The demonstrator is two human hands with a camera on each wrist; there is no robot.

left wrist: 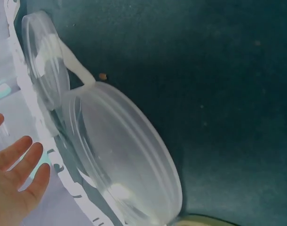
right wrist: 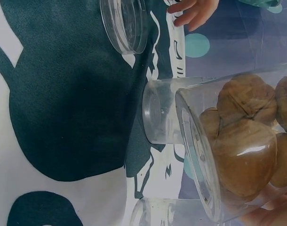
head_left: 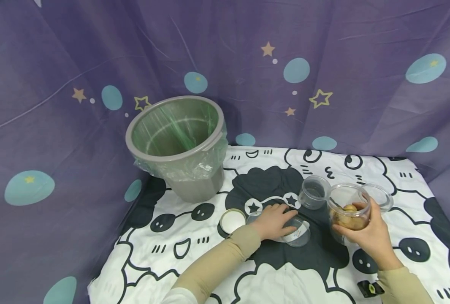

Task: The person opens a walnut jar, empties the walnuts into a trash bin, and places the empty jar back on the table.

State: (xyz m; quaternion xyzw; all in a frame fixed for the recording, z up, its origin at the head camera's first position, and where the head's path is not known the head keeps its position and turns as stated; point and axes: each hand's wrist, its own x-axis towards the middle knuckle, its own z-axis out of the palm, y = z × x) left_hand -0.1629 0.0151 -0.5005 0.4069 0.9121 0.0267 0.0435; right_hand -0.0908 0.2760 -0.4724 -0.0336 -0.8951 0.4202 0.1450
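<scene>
My right hand grips a clear jar holding several walnuts, lifted a little and tilted over the black patch of the cloth. In the right wrist view only a fingertip shows under the jar. My left hand lies flat, fingers straight, over a clear round lid on the cloth. The left wrist view shows that lid beside the straight fingers, and a second clear lid behind it. An empty clear jar stands between the hands.
A grey bin lined with a clear bag stands at the back left. A white-lined lid lies left of my left hand. Another clear container sits behind the walnut jar. A small black object lies near the front edge.
</scene>
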